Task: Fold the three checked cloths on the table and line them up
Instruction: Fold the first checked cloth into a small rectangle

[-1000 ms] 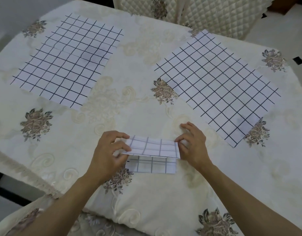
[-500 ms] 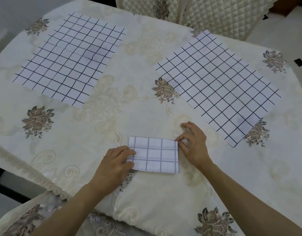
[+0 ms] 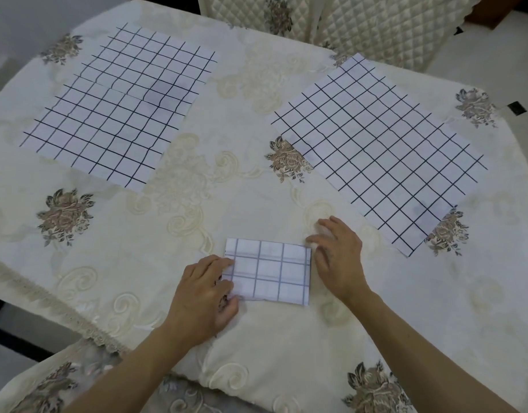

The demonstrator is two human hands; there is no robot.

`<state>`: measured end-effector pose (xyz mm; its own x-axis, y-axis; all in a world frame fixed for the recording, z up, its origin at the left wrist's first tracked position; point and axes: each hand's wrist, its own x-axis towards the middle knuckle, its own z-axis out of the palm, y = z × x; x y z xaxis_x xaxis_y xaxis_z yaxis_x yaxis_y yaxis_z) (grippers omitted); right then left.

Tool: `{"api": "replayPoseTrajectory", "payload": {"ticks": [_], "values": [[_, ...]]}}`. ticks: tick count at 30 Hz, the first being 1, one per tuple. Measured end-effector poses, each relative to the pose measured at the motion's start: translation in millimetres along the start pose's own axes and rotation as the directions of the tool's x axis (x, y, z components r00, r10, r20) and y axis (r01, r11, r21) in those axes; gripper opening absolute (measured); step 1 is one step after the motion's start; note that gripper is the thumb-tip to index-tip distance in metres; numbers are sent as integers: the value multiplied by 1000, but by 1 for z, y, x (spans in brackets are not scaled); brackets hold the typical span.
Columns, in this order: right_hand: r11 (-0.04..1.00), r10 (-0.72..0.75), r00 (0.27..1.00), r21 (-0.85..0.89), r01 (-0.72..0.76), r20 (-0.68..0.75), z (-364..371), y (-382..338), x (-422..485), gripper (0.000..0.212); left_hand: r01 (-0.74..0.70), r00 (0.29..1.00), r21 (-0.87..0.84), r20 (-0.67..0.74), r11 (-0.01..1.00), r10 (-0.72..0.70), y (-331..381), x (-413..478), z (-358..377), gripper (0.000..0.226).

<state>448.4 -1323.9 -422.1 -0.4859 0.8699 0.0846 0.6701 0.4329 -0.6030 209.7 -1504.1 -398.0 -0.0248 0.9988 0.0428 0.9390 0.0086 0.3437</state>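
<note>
Nearest the person, the left hand lies with relaxed, nearly straight fingers on the left edge of the folded cloth, its thumb by that cloth's near left corner; it grips nothing, only presses the fabric flat. The folded cloth itself is a small white rectangle with a faint blue-grey check, lying flat on the tabletop near its front edge, long side running left to right. Just right of the folded cloth the right hand rests released on the cream tablecloth, fingers spread and loose; its fingertips are blurred, and the one nearest the folded cloth's far right corner is at that corner, though actual contact cannot be made out. Beyond the folded cloth and to its right, the right flat cloth lies spread open, white with a dark grid, turned at an angle, one near corner over a brown flower on the tablecloth. Beyond the folded cloth and to its left, well apart, the left flat cloth lies open too, slightly rippled. Farthest from the folded cloth, past the tabletop's far edge, stands a chair in a quilted cream cover.
</note>
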Motion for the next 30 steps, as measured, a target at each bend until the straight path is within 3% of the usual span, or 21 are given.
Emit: {"api": "replayPoseTrajectory", "payload": {"ticks": [2,5,9,15,19,21,30], "values": [[996,-70,997,-62,69,-14,3,-15,-7,33,18,1000,12,-6,1000,-18,0,1,4,19],[967,-158,978,-179,182,137,14,-34,-20,52,23,1000,46,6,999,-23,-2,3,10,25],[945,-75,948,-282,167,309,24,-34,-34,71,56,998,75,35,996,-59,0,6,9,22],[912,22,941,-393,120,338,16,-16,-41,69,53,998,85,38,995,-57,3,8,7,5],[897,69,937,-432,91,342,16,-10,-44,68,85,985,131,142,988,-103,11,16,12,63],[896,70,936,-435,94,346,16,-9,-44,68,89,974,185,190,979,-125,21,26,13,77],[891,79,935,-446,89,345,15,-9,-43,71,85,976,298,165,951,-140,36,56,36,72]]}}
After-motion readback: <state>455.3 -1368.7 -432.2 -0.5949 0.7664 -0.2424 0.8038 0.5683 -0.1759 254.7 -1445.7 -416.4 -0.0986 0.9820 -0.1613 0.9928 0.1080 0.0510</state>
